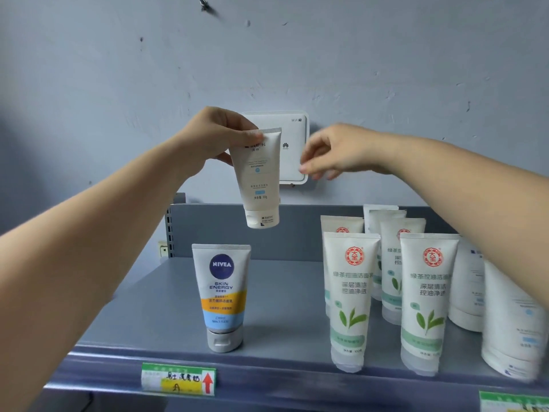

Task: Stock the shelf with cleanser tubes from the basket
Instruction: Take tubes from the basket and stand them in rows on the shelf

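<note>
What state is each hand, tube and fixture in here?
Left hand: pinches the held tube's crimped end.
White held cleanser tube: airborne, cap down.
Right hand: empty, fingers loosely curled.
Nivea tube: standing on its cap.
Green-leaf tubes: standing on their caps.
Grey metal shelf: partly stocked.

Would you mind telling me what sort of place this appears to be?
Probably a shop aisle: a grey metal shelf with price labels on its front edge, and rows of green-leaf cleanser tubes facing forward.
</note>
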A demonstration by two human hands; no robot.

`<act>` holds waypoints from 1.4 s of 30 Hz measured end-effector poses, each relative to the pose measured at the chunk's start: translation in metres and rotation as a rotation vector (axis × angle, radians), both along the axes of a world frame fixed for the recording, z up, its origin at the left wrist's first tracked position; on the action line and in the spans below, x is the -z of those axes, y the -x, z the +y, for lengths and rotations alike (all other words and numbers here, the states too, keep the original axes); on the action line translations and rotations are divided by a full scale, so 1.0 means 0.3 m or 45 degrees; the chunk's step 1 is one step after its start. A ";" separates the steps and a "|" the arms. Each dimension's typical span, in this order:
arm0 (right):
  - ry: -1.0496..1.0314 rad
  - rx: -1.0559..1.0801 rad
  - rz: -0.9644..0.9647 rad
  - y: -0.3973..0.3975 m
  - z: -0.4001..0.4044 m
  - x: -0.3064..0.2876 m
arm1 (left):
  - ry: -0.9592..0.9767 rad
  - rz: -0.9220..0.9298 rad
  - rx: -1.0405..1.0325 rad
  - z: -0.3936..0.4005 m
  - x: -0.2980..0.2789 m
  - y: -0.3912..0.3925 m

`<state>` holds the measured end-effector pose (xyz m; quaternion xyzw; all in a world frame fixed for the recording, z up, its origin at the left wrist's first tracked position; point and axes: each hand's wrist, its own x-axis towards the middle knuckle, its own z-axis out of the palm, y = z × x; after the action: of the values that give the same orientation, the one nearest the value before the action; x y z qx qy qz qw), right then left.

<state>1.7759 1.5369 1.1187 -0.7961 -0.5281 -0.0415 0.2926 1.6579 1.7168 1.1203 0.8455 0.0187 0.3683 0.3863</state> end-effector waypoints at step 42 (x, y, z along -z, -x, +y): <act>-0.583 0.199 -0.038 0.063 -0.405 -0.116 | -0.192 -0.200 0.277 -0.433 -0.082 -0.086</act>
<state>1.7570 1.4153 1.1534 -0.7468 -0.4459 -0.1945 0.4536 1.6837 1.5868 1.1448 0.8377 -0.1310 0.3897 0.3595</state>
